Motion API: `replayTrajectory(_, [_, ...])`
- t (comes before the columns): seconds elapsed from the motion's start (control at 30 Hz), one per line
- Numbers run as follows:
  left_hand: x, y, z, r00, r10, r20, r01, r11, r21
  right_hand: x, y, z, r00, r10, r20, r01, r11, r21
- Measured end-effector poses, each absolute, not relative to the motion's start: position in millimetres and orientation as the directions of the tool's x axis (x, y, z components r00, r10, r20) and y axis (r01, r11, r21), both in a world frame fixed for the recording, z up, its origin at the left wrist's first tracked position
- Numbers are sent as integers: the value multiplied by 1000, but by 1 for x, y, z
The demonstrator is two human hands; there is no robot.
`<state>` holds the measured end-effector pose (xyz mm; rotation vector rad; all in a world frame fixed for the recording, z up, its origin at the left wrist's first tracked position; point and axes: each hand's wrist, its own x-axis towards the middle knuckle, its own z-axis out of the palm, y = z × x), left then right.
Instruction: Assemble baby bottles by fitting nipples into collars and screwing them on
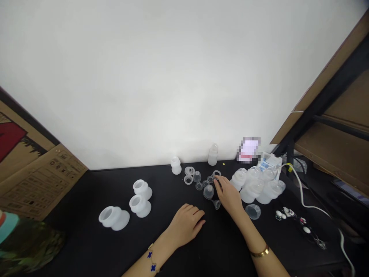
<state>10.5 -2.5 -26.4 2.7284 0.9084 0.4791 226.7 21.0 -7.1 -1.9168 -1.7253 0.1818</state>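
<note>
The black tabletop (83,246) carries a bottle cluster (255,188); left of it lie clear rings (198,186) and (farther left) three open white containers (142,208).

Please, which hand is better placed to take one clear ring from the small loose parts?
Probably the right hand: it reaches to the small parts, at or beside a clear ring. The left hand lies nearer the person, apart from them.

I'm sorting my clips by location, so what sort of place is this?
Probably an indoor workspace, perhaps a small workshop or storeroom: a black tabletop stands against a plain wall, with white bottles and loose clear parts on it, and printed cardboard at the left.
</note>
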Motion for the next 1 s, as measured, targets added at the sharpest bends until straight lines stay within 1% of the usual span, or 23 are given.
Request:
replayTrajectory(0.27, [11,-3,-27,764,599,237,527,-793,305,230,30,-28,163,967,196,904,-67,-423])
replayTrajectory(0.37, [11,-3,-27,764,602,233,529,-791,309,232,33,-33,160,967,198,909,-66,-412])
replayTrajectory(0.5, [11,-4,-26,767,598,231,525,-793,311,234,35,-33,164,969,186,914,-78,-399])
replayTrajectory(0.63, [11,-4,-25,769,595,234,522,-796,305,235,32,-30,153,971,183,932,-80,-353])
replayTrajectory(0.8, [12,-4,-26,768,594,240,524,-798,299,234,29,-26,131,981,142,942,-79,-325])
replayTrajectory(0.9, [12,-4,-27,765,595,245,522,-797,305,232,27,-22,128,979,161,940,-68,-333])
replayTrajectory(1.0, [11,-3,-26,747,605,275,514,-788,337,229,22,-15,144,957,252,928,-43,-370])
